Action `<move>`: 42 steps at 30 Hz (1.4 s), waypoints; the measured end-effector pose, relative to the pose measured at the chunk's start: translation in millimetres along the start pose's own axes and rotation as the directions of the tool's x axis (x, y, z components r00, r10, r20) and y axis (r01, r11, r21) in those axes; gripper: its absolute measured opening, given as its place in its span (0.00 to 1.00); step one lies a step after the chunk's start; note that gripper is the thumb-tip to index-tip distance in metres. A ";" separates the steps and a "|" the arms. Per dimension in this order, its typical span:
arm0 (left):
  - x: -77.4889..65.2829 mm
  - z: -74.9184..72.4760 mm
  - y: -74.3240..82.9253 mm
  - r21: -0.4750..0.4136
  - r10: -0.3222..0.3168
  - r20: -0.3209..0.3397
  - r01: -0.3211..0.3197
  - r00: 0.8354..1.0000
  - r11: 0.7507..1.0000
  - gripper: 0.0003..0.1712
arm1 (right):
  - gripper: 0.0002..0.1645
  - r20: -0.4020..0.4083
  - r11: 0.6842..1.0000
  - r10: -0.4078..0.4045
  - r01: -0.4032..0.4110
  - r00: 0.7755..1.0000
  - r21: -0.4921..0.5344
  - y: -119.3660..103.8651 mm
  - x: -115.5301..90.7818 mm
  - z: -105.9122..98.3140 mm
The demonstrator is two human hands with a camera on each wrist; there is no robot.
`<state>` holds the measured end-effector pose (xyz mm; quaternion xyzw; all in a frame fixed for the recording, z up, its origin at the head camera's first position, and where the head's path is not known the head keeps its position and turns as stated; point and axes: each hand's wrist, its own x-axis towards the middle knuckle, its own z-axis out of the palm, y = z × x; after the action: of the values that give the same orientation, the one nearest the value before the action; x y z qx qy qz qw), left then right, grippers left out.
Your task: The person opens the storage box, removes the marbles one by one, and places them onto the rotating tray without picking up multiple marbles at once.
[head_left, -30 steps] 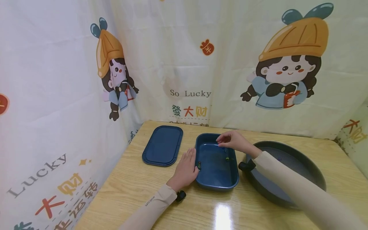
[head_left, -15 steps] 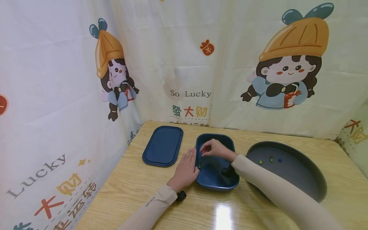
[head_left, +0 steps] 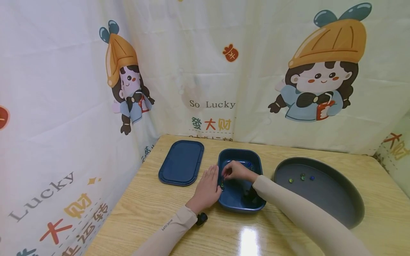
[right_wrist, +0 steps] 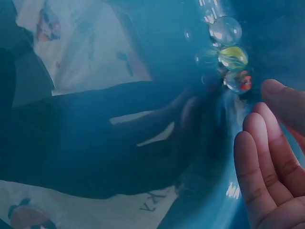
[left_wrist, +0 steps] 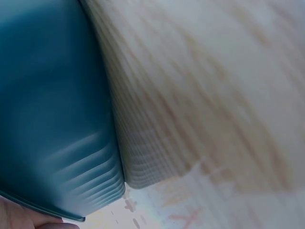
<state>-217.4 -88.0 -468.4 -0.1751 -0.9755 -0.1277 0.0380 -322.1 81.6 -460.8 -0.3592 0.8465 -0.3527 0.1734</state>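
Observation:
A deep blue plastic box (head_left: 242,209) stands on the table. My left hand (head_left: 206,186) lies with straight fingers along its left rim; in the left wrist view, fingertips (left_wrist: 24,217) show at the box's edge. Inside the box, my right hand (head_left: 237,171) is low by the left wall. In the right wrist view, its thumb and fingers are bent and apart, nothing between them. Just beyond them lie a clear marble (right_wrist: 226,30), a yellow-swirled marble (right_wrist: 233,58) and a red-and-clear marble (right_wrist: 238,82). A blue marble (head_left: 249,164) sits near the box's back right.
To the right is a round dark grey pan (head_left: 323,199) with a yellow-green marble (head_left: 290,181), a clear greenish marble (head_left: 302,176) and a blue marble (head_left: 312,178). A flat blue lid (head_left: 182,163) lies at the back left. A printed curtain (head_left: 205,71) hangs behind the table.
My right hand has moved left and down inside the box, from its back right side to the marbles at the left wall. Marbles in the pan came into view. My left hand stays put.

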 end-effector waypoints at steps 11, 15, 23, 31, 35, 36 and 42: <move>0.4 0.7 -0.4 -0.012 0.004 -0.008 -0.004 1.000 1.000 0.38 | 0.06 0.029 0.999 0.028 -0.027 0.999 -0.028 -1.3 4.2 6.1; 0.3 0.1 -0.3 -0.010 0.002 -0.003 -0.002 1.000 1.000 0.38 | 0.06 0.030 0.997 0.062 -0.061 0.998 -0.041 -3.2 5.6 7.9; -0.4 -2.7 0.2 -0.014 -0.006 0.010 0.007 1.000 1.000 0.37 | 0.05 0.009 0.991 0.102 -0.101 0.995 -0.086 -3.1 10.3 11.7; -0.4 -5.1 0.5 -0.015 -0.004 0.015 0.004 1.000 1.000 0.37 | 0.04 -0.012 0.989 0.120 -0.121 0.993 -0.080 -0.7 14.9 12.2; -0.2 -4.2 0.4 -0.021 -0.002 0.019 0.003 1.000 1.000 0.37 | 0.05 -0.012 0.993 0.099 -0.099 0.995 -0.068 2.9 15.8 11.0; -0.1 -3.9 0.5 -0.023 -0.002 0.021 0.003 1.000 1.000 0.37 | 0.05 -0.011 0.993 0.094 -0.094 0.996 -0.068 3.8 15.9 10.8; 1.1 -2.5 1.0 -0.019 -0.007 0.028 0.008 1.000 1.000 0.37 | 0.05 -0.001 0.993 0.074 -0.074 0.997 -0.093 6.3 17.7 9.9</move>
<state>-218.0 -87.3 -465.7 -0.1735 -0.9754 -0.1345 0.0221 -331.9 67.0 -472.9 -0.3356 0.8745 -0.3059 0.1705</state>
